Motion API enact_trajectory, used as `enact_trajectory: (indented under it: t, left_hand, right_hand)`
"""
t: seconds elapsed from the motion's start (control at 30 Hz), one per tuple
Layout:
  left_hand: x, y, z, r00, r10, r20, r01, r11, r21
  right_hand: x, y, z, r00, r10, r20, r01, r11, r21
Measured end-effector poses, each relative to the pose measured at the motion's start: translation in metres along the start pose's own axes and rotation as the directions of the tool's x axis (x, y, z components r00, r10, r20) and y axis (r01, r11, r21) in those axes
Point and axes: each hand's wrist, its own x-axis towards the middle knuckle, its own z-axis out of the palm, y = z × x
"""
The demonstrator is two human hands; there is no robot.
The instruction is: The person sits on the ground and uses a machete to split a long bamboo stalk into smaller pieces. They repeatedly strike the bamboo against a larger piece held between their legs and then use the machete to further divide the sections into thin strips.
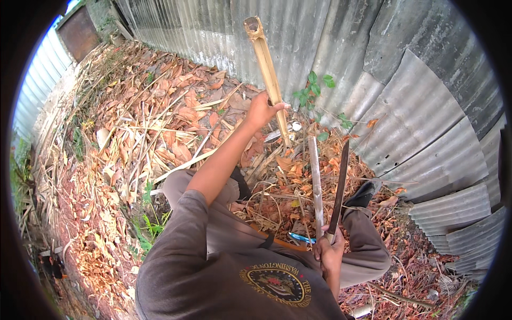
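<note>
Head view: my left grip [262, 111] is wrapped around a tan, split bamboo length [265, 58], slightly tilted near the leaf-strewn brown ground's [125, 106] far edge, by the grey corrugated-metal fence [298, 37]; my right grip [329, 252] clamps a dark, long-bladed machete [339, 189].

Head-worn fisheye view, looking down, close

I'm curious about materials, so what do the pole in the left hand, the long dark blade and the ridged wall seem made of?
Pole: probably bamboo, pale tan and unpainted, given its hollow-looking end and lengthwise streaks.
Blade: likely steel, dark and dull, judging by its long, slim shape.
Wall: apparently corrugated metal, grey and weathered, with ridges and stains.
</note>
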Motion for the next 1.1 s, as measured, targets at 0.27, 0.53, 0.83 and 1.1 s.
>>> enact_trajectory:
  t: [0.27, 0.53, 0.83, 1.1]
  left_hand:
    - [-0.014, 0.023, 0.018, 0.996, 0.065, -0.057, -0.083, 0.893, -0.443]
    - [-0.023, 0.005, 0.028, 0.996, 0.029, 0.082, 0.015, 0.872, -0.489]
    - [-0.035, 0.028, 0.031, 0.993, 0.085, 0.082, -0.046, 0.916, -0.398]
    - [-0.037, 0.033, 0.036, 0.986, 0.165, -0.008, -0.154, 0.901, -0.407]
  right_hand:
    - [-0.007, -0.031, 0.027, 0.972, -0.090, 0.217, 0.117, 0.986, -0.117]
    - [0.031, -0.082, 0.082, 0.896, -0.323, 0.305, 0.403, 0.879, -0.254]
    - [0.078, -0.077, 0.120, 0.898, -0.271, 0.347, 0.409, 0.806, -0.429]
    - [0.073, -0.086, 0.124, 0.900, -0.285, 0.330, 0.404, 0.832, -0.381]
